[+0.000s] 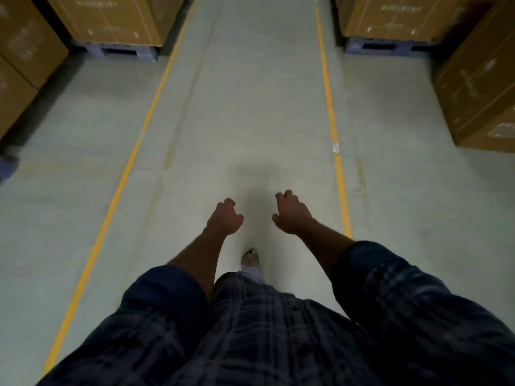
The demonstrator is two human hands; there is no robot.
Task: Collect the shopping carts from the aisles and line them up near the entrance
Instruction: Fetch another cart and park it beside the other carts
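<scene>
**Empty-handed in a warehouse aisle, no cart in sight**

Seen from a head-worn camera looking down, a person stands in a long aisle with both arms held out in front. The left hand and the right hand hang side by side, a little apart. The fingers of each are loosely curled and relaxed, and neither hand is grasping anything.

No shopping cart is visible anywhere in the view, so where the nearest one stands cannot be told. This looks like the searching step, on the way to find a cart. The next move calls for spotting one, reaching its handle bar and closing both hands round it.

The floor is smooth, pale grey-green concrete with faint scuffs and long seams. Two painted yellow lines run down it and mark the lane, and a small pale scrap lies on the right-hand line. Large, flat-sided brown cardboard boxes are stacked along both sides. Some of them rest on bluish plastic pallets.

One foot in an open sandal is set forward between the arms. The rolled sleeves are soft dark checked cloth. The light is dim and the edges of the view are blurred.
</scene>
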